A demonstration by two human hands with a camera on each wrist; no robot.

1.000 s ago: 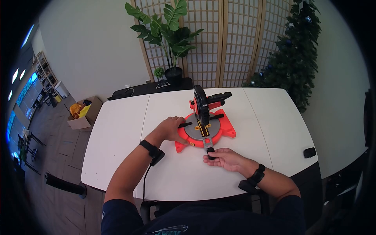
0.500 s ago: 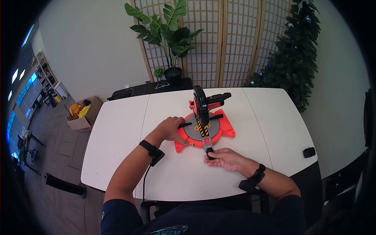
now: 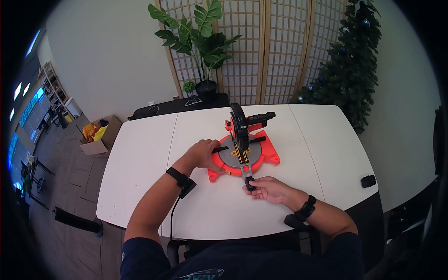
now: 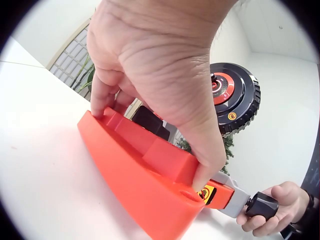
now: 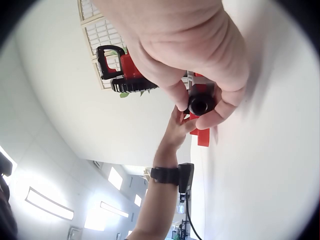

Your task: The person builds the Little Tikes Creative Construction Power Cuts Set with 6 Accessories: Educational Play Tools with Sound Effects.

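Observation:
A toy miter saw (image 3: 270, 151) with an orange base and grey round table stands on the white table. Its black toothed blade disc (image 4: 240, 97) rises over the middle, with a black handle (image 3: 261, 116) behind. My left hand (image 3: 203, 154) grips the left side of the base, its thumb at the front edge and its fingers farther back in the left wrist view. My right hand (image 3: 271, 190) pinches a black knob (image 5: 200, 104) at the end of the grey front arm (image 3: 247, 171), thumb on one side and fingers on the other.
A small black object (image 3: 368, 181) lies near the right edge of the white table (image 3: 140, 177). Behind are a potted plant (image 3: 206, 88), a folding screen (image 3: 284, 56) and a decorated tree (image 3: 345, 74). An open cardboard box (image 3: 111, 135) stands on the left.
The fingers of my right hand shift very slightly at the knob. My left hand keeps its hold on the base, and the saw stays in place.

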